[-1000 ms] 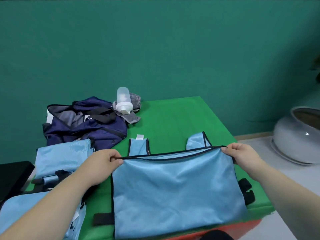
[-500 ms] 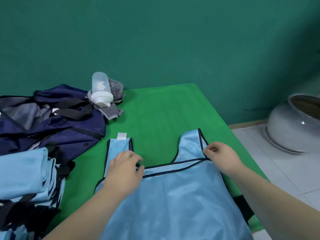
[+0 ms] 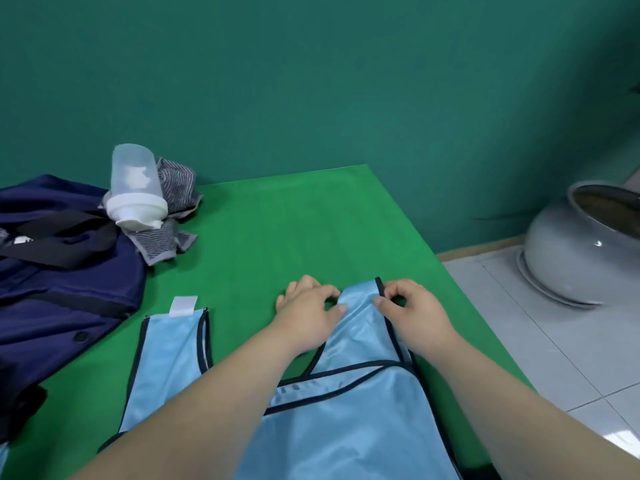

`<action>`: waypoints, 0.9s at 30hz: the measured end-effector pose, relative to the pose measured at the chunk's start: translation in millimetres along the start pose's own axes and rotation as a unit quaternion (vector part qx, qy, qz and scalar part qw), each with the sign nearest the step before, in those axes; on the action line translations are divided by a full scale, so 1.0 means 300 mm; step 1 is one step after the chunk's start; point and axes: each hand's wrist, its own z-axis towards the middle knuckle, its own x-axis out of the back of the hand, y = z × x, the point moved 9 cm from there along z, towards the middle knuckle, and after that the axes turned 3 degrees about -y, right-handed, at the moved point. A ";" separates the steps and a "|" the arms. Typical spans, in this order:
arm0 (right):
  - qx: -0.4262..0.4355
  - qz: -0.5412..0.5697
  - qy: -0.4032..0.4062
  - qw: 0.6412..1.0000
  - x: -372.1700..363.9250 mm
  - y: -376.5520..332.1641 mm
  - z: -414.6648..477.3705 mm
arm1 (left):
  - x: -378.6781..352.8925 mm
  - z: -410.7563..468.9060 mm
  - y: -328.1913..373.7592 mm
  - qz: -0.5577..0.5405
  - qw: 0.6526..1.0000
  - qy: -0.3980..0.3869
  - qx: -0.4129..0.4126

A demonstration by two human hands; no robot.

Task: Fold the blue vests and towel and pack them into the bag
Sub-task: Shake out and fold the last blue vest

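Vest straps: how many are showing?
2. Left strap lies flat, white tab at its end; right strap is pinched by the left hand and right hand.

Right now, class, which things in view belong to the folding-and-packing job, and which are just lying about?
Belong to the job: blue vest, its strap pinched by left hand and right hand; navy bag; striped grey towel.
Lying about: plastic bottle resting on the towel; grey pot on the floor.

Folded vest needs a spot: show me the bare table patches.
Bare green table runs from its far edge to the vest, right of bottle and striped towel. A narrower strip lies between bag and vest strap. The left is crowded.
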 end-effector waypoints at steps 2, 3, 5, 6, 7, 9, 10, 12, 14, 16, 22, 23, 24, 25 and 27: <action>-0.025 0.086 -0.011 0.996 0.012 0.021 0.002 | 0.010 0.012 -0.003 -0.070 0.997 0.028 -0.001; -0.032 0.111 -0.017 0.993 0.016 0.024 0.004 | 0.015 0.012 -0.009 -0.138 0.990 0.039 -0.001; -0.035 0.140 -0.029 0.989 0.016 0.023 0.013 | 0.013 0.009 -0.010 -0.293 0.955 0.034 -0.010; -0.035 0.152 -0.032 0.987 0.014 0.020 0.018 | 0.005 0.005 0.001 -0.363 0.932 0.016 -0.016; -0.037 0.162 -0.032 0.986 0.013 0.019 0.022 | 0.000 0.001 0.010 -0.411 0.911 0.005 -0.019; -0.038 0.178 -0.028 0.983 0.009 0.021 0.021 | 0.011 -0.003 0.010 -0.444 0.896 0.022 -0.017; -0.039 0.182 -0.025 0.982 0.008 0.025 0.018 | 0.015 -0.004 0.007 -0.449 0.893 0.032 -0.014; -0.039 0.182 -0.015 0.982 0.008 0.032 0.012 | 0.006 -0.006 -0.002 -0.467 0.883 0.036 -0.014; -0.037 0.184 -0.004 0.982 0.007 0.034 0.009 | -0.005 -0.009 -0.013 -0.484 0.874 0.040 -0.019; -0.038 0.186 0.002 0.982 0.007 0.036 0.010 | -0.007 -0.009 -0.018 -0.495 0.868 0.039 -0.025; -0.037 0.184 0.009 0.982 0.002 0.041 0.008 | -0.021 0.013 -0.012 -0.500 0.865 0.008 -0.039; -0.035 0.185 0.011 0.982 0.002 0.041 0.008 | -0.024 0.014 -0.011 -0.484 0.874 0.013 -0.046; -0.034 0.187 0.012 0.982 0.003 0.041 0.008 | -0.026 0.016 -0.010 -0.468 0.882 0.017 -0.053; -0.032 0.190 0.014 0.981 0.003 0.043 0.010 | -0.026 0.018 -0.009 -0.452 0.890 0.022 -0.058; -0.031 0.191 0.014 0.981 -0.001 0.045 0.012 | -0.026 0.019 -0.010 -0.416 0.907 0.028 -0.063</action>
